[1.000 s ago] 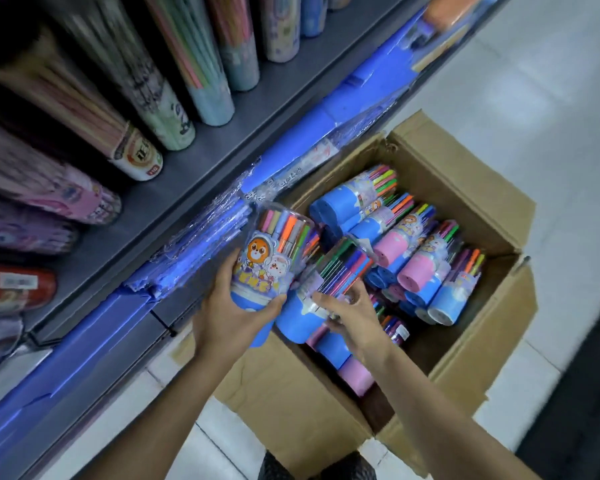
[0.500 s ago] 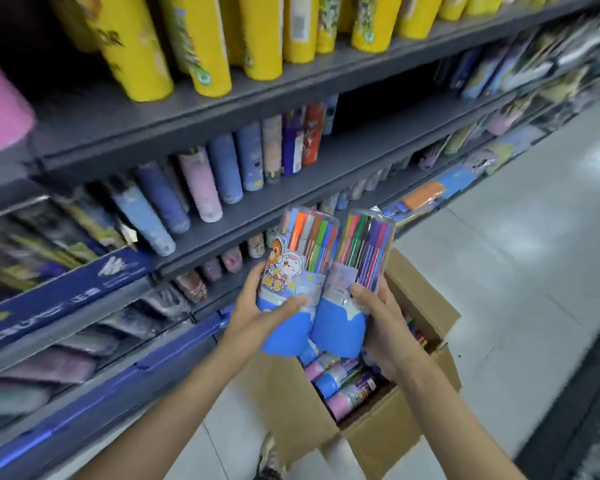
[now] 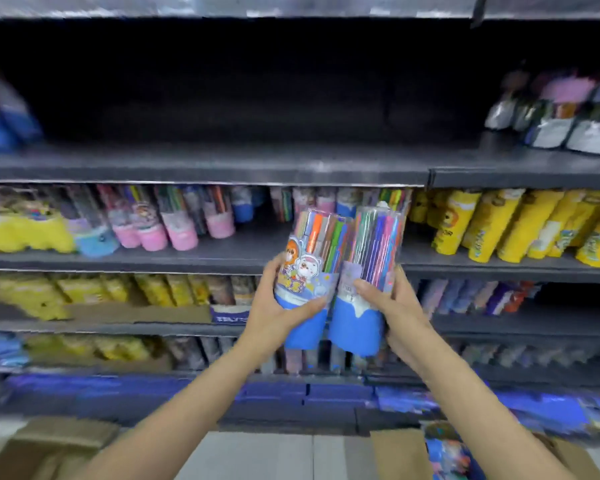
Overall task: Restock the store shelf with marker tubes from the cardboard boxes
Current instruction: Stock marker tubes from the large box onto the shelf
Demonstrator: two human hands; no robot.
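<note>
Two marker tubes, side by side and touching, upright with blue bases down, are held in front of the shelf unit. My left hand (image 3: 274, 311) curls its fingers round the cartoon-printed tube (image 3: 307, 271); my right hand (image 3: 394, 311) grips the plainer tube (image 3: 366, 271). Above them, the dark upper shelf (image 3: 222, 164) is bare near its middle. Cardboard boxes (image 3: 52, 448) sit on the floor below.

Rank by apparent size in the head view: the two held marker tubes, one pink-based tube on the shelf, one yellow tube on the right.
1-2. Left-hand marker tube and right-hand marker tube: alike, unranked; nearest the camera, so size is inflated.
3. Yellow tube.
4. Pink-based tube, smallest, though blurred.
</note>
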